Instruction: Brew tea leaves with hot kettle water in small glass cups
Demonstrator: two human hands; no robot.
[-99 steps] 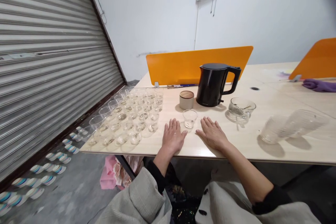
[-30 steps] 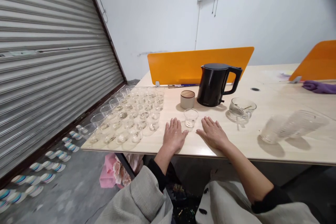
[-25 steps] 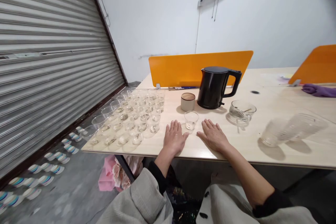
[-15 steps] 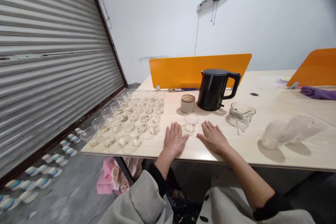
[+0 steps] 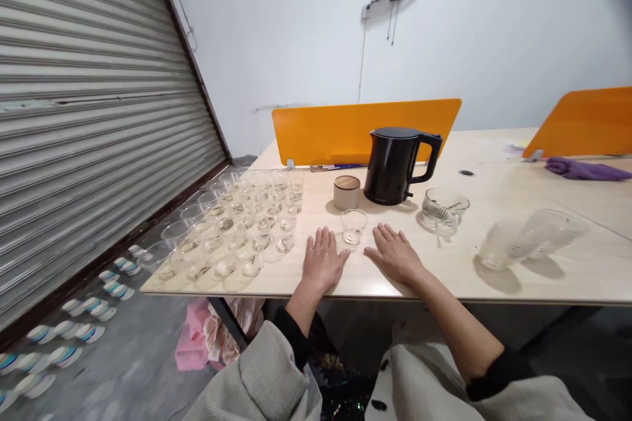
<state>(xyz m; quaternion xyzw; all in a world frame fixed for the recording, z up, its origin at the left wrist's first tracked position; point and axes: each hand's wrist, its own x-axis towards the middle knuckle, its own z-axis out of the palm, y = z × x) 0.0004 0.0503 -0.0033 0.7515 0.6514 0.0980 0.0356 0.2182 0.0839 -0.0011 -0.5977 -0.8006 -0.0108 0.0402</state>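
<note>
Left end was jammed: rows of cups (image 5: 226, 224) filled the tabletop (image 5: 316, 207) there. Narrow lane ran back between them and the jar (image 5: 346, 196), up to the orange divider (image 5: 326, 135). Lone cup (image 5: 353, 229) blocked the space between left hand (image 5: 320, 264) and right hand (image 5: 395, 255). Wider gap: right hand to stacked cups (image 5: 533, 237).

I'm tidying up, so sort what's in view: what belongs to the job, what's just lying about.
Likely in use: clear cup between left hand and right hand; rows of cups; black electric kettle; wood-lidded canister; glass bowl; stacked cups.

Likely lying about: purple cloth; pink bundle.
</note>
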